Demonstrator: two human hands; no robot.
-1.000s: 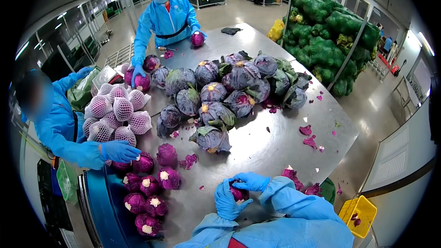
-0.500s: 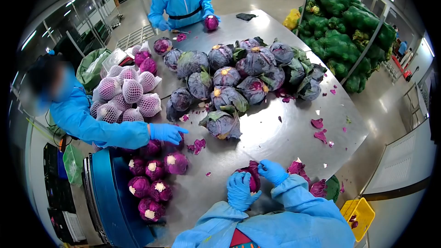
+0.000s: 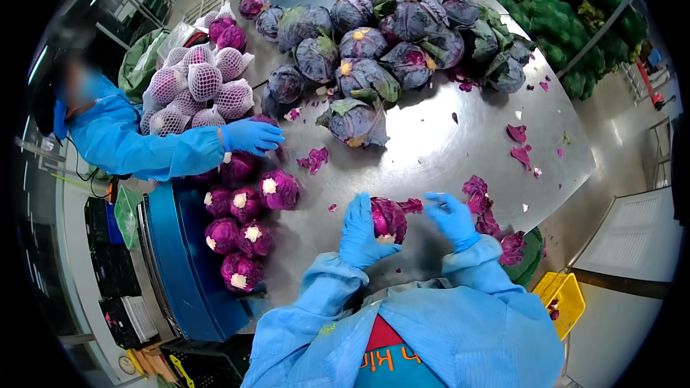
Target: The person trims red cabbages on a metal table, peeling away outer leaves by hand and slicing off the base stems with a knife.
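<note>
A shiny metal table (image 3: 438, 165) stands on a pale floor (image 3: 609, 147) near a white louvred panel (image 3: 636, 237).

Right fingers (image 3: 441, 210) off cabbage (image 3: 388, 221) — leaf (image 3: 412, 205) now jutting

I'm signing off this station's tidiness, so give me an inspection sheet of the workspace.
Surface: metal table, bright with glare.
Job's things: one purple cabbage in front of the person; purple heads grouped left; darker, leafy heads piled beyond.
Clutter: purple leaf scraps, mostly toward the right edge.
Hands: left hand against the cabbage; right hand apart from it, contents unclear.
Cables: thin dark line far left, possibly a cord.
Surroundings: co-worker's hand near the purple heads; yellow basket right.
</note>
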